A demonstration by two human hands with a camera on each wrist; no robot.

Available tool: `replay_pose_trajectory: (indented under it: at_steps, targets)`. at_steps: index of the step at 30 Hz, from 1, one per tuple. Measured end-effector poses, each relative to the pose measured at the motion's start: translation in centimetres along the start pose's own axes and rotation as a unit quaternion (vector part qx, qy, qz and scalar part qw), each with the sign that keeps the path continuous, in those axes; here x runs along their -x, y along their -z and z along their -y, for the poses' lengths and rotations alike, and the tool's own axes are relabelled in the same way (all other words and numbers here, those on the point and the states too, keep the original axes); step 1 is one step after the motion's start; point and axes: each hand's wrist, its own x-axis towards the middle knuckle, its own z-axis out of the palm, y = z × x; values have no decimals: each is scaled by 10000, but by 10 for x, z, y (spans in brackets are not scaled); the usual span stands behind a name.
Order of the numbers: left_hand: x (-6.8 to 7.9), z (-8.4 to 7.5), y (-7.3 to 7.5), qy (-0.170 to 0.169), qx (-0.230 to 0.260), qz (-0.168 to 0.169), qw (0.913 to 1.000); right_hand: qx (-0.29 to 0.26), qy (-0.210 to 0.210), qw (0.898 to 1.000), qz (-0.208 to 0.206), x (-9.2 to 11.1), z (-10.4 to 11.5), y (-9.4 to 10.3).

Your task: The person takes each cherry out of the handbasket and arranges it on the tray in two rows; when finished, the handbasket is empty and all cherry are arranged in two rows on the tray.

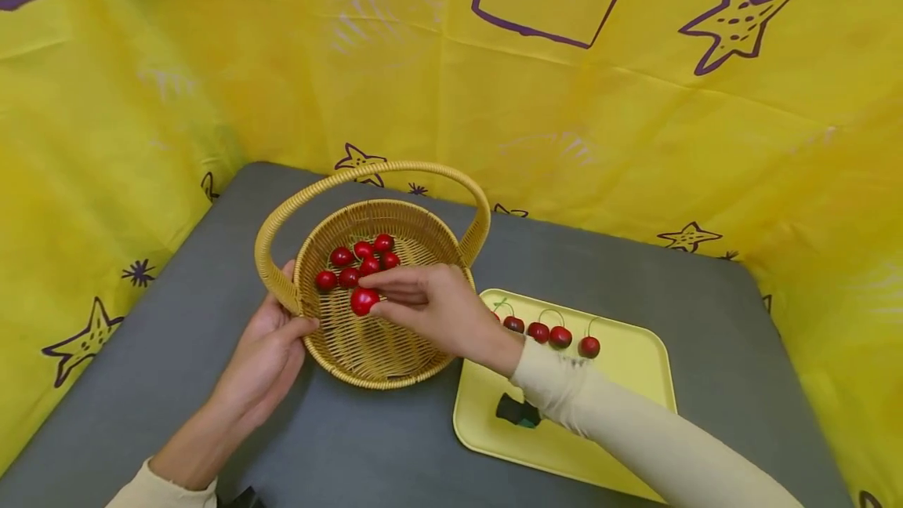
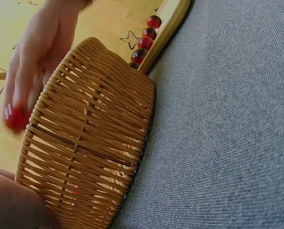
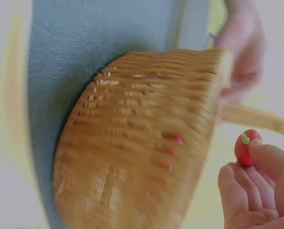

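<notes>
Thumb and fingertips of my right hand (image 1: 440, 310) pinch a red cherry (image 1: 364, 302) over the inside of a round wicker basket (image 1: 381, 353). A green stem spot shows on this cherry (image 3: 248, 147) in the right wrist view. My left hand (image 1: 257, 351) grips the basket's left rim by the foot of the handle, thumb on top and the other fingers mostly hidden behind the wall. Several red cherries (image 1: 349, 277) lie grouped in the left and back part of the basket, to the left of the held one.
A yellow tray (image 1: 638, 355) lies right of the basket, partly under my right forearm. Several stemmed cherries (image 1: 560, 337) form a row on it, and a dark patch (image 1: 518, 411) shows nearer me. The basket's tall handle (image 1: 395, 168) arches at the back. Yellow cloth surrounds the grey table (image 1: 395, 453).
</notes>
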Motion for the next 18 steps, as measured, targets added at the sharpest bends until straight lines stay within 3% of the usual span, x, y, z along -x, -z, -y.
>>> replay_pose_trajectory:
  at_steps: [9,14,18]
  targets:
    - [-1,0,0,-52,66,26,10000,-760,-347,9907,-1077,90,2,72]
    - [-1,1,1,-129,119,103,9998,-347,-684,9805,-1809,135,-12,103]
    - [-1,3,3,-153,158,124,9997,-72,-1102,9676,-2270,164,-26,116]
